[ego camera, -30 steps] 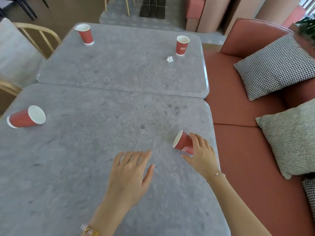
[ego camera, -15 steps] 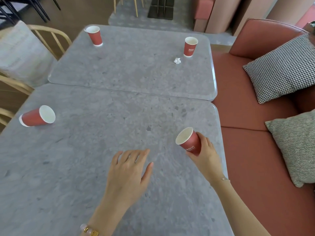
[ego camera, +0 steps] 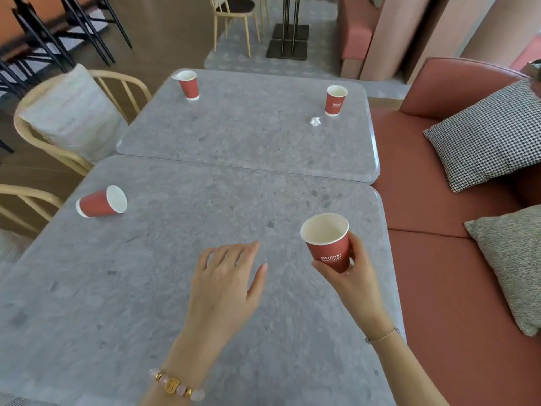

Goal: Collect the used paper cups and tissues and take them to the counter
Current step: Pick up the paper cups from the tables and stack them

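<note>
Near grey speckled stone worktop [ego camera: 146, 288]: at 9 o'clock, a red paper cup with white lining [ego camera: 101, 202] lies on its side, mouth facing right, near the left edge.

Far grey stone worktop [ego camera: 248, 136], butted against the near one: a second red paper cup [ego camera: 188, 85] stands upright at 11 o'clock by the far left corner. At 1 o'clock stands a third red paper cup [ego camera: 335, 100]; a small crumpled white tissue [ego camera: 315, 121] lies just beside it, on its near left.

Left hand [ego camera: 225, 285]: empty, palm down over the near worktop at 6 o'clock, fingers [ego camera: 234, 253] loosely spread. A beaded bracelet [ego camera: 177, 384] sits on the wrist.

Right hand [ego camera: 355, 276]: at 3 o'clock, fingers [ego camera: 355, 247] and thumb pinching a red printed paper cup [ego camera: 329, 244], held roughly upright, mouth open upward, clear of the worktop.

Right of the worktops: a terracotta upholstered sofa [ego camera: 439, 259] carrying a houndstooth cushion [ego camera: 486, 136].
</note>
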Tool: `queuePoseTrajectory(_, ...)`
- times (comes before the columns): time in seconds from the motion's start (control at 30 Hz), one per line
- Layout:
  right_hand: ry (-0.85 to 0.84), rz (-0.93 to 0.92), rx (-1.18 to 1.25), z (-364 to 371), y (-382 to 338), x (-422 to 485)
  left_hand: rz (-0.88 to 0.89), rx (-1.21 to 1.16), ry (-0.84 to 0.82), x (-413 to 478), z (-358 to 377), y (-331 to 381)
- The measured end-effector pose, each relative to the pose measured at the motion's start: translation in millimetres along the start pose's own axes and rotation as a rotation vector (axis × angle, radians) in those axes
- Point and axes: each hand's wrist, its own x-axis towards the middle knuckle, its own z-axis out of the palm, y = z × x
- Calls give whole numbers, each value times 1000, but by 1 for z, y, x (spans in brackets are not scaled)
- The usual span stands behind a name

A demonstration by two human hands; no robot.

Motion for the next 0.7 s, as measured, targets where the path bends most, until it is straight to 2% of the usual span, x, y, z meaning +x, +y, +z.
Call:
queuePoseTrajectory(0.33,-123,-39,17,34,-15,-24,-141,20,-23,-41,-22,-19)
queuePoseTrajectory(0.7,-269,-91,30,99,-44,-75,-241,31,126,-101,-59,-75)
